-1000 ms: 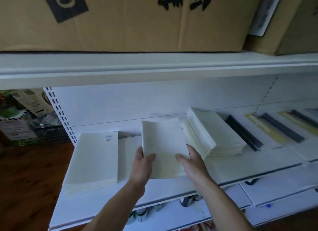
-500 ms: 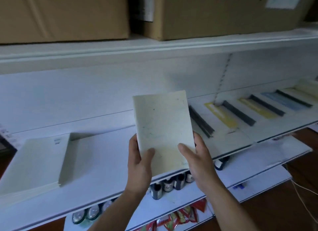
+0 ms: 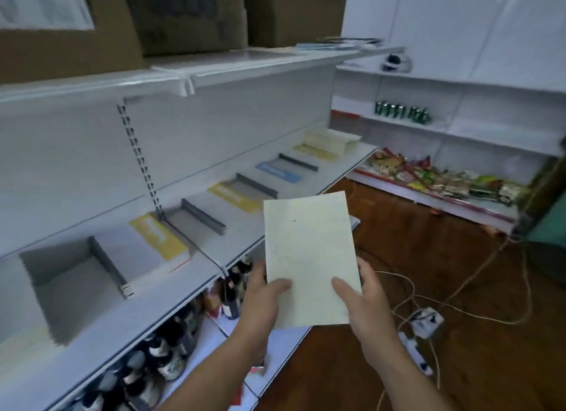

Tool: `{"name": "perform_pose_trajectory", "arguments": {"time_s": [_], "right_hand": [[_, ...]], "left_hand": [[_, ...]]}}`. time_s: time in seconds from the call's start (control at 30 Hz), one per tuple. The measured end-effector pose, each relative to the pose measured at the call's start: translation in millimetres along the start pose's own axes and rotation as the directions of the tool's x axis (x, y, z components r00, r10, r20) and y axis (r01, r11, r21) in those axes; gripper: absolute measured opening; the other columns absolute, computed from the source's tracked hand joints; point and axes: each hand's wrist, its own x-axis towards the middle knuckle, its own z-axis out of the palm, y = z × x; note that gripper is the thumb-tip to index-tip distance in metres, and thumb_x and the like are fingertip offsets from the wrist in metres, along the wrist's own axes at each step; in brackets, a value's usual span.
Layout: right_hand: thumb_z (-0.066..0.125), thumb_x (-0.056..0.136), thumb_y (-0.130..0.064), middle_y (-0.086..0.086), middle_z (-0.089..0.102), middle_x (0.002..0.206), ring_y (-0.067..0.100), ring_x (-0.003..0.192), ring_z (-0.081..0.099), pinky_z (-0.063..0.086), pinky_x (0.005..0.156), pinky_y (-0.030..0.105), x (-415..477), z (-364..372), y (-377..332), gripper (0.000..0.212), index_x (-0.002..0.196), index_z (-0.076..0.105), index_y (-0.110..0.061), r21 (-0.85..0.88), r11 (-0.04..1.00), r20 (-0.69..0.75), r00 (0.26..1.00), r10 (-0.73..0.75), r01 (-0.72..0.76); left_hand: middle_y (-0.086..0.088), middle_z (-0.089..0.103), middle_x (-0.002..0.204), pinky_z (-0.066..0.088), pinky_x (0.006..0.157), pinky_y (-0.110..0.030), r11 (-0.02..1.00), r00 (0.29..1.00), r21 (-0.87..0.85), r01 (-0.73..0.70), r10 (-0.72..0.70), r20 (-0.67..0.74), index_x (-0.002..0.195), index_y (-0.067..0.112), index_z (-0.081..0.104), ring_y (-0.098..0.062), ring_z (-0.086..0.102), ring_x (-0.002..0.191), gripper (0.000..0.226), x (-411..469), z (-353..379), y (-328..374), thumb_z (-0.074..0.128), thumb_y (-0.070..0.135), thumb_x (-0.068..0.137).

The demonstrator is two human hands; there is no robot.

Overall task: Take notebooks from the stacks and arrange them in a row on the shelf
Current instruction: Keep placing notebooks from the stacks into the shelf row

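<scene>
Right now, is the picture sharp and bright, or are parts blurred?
Head view: dim light, no glare; the notebook gripped by the left hand and right hand is fairly sharp; the cardboard boxes and the left end of the shelf are smeared.

Left hand (image 3: 263, 300): bare, at the lower left corner of the notebook (image 3: 309, 257); broad thumb with a rounded tip.
Right hand (image 3: 366, 303): bare, at the notebook's lower right corner; thumb likewise blunt and rounded, back of the hand smooth.
Left forearm (image 3: 214, 371): bare from the wrist down, below and left of the notebook; it widens away from the wrist.
Right forearm (image 3: 407, 377): bare from the wrist down, below and right of the notebook; similar build.
Fine detail: nails and skin lines too blurred to tell.
</scene>
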Motion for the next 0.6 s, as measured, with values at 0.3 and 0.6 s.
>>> {"name": "perform_pose_trajectory", "arguments": {"time_s": [0.3, 0.6], "right_hand": [[0.058, 0.094, -0.032, -0.017, 0.056, 0.110, 0.013, 0.101, 0.059, 0.057, 0.084, 0.040, 142, -108, 42, 0.034, 0.122, 0.042, -0.042, -0.090, 0.992, -0.187, 0.980, 0.074, -0.092], [0.057, 0.095, -0.023, -0.015, 0.062, 0.109, 0.010, 0.098, 0.063, 0.056, 0.072, 0.030, 380, -180, 10, 0.032, 0.121, 0.046, -0.039, -0.101, 0.993, -0.139, 0.989, 0.049, -0.064]], "left_hand": [[-0.006, 0.060, 0.118, 0.054, 0.081, -0.051, 0.990, 0.990, 0.122, 0.073, -0.086, 0.108, 0.124, 0.027, 0.048, -0.029, 0.062, 0.096, 0.033, 120, 157, -27, 0.048, 0.011, 0.095], [0.007, 0.062, 0.113, 0.043, 0.065, -0.026, 0.998, 0.995, 0.021, 0.055, -0.056, 0.081, 0.126, 0.030, 0.049, -0.009, 0.057, 0.097, 0.041, 316, 300, 6, 0.050, 0.006, 0.092]]}}
